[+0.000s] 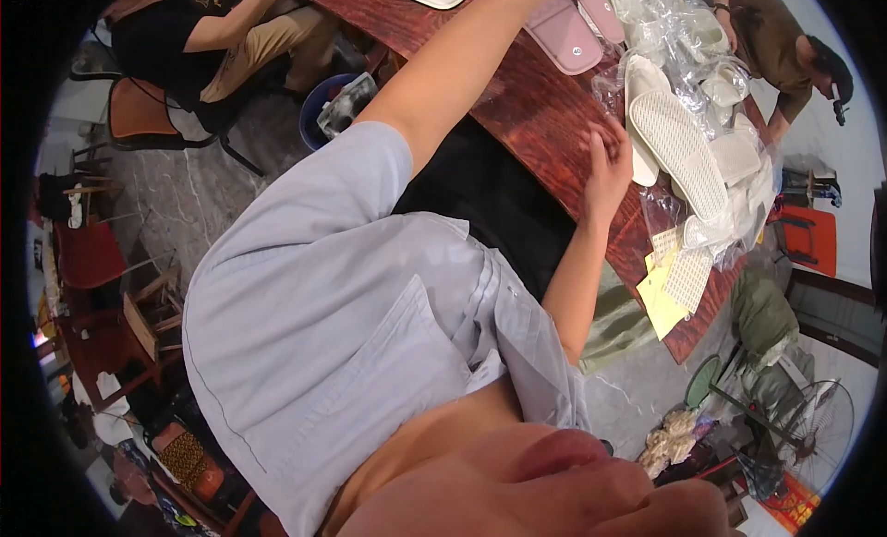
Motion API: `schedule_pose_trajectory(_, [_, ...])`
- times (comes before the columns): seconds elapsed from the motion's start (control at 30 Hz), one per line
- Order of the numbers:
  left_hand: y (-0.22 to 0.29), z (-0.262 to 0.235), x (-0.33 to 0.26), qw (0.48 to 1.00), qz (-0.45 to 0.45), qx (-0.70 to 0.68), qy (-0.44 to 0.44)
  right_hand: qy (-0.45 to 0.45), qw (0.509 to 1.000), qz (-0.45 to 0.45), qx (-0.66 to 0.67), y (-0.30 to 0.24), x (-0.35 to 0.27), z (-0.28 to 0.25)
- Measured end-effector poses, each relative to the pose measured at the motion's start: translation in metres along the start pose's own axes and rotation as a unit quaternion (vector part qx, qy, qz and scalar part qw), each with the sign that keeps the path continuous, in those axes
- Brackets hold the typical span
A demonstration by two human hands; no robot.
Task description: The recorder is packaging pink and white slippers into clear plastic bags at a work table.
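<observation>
My right hand [605,163] rests on the edge of a dark red wooden table [527,112], fingers loosely bent and holding nothing. It touches the rim of a heap of clear plastic bags [679,29]. A white mesh-soled slipper [679,149] lies just right of that hand, with more white slippers behind it. My left arm in a pale blue-grey sleeve [443,75] stretches over the table to the top edge, where its hand is cut off. Two pink pouches [564,34] lie beside that arm. Yellow cards [661,301] and a white mesh insole [688,278] lie at the table's near corner.
Across the table on the right sits a person in brown [781,48]; another in black sits at the top left [208,38] by an orange chair [139,112]. A blue bucket [323,108] stands under the table. Green bags [762,315] and a floor fan [818,426] are at the right.
</observation>
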State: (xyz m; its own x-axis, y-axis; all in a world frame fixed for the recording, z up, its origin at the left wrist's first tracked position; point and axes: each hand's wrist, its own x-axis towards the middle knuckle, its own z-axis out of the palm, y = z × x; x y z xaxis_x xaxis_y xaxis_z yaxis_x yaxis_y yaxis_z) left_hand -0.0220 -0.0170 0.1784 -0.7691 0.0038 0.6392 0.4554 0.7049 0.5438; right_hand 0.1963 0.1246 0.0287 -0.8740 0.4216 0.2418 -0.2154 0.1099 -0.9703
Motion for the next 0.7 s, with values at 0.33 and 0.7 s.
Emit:
schedule_pose_trajectory(0.33, [0.016,0.010,-0.015,0.997,0.004,-0.057,-0.050,0.009,0.948,0.107,0.298,0.014,0.045,0.058])
schedule_pose_trajectory(0.7, [0.004,0.028,-0.035,0.978,0.044,-0.200,-0.047,0.076,0.962,0.008,0.263,0.007,0.034,0.056])
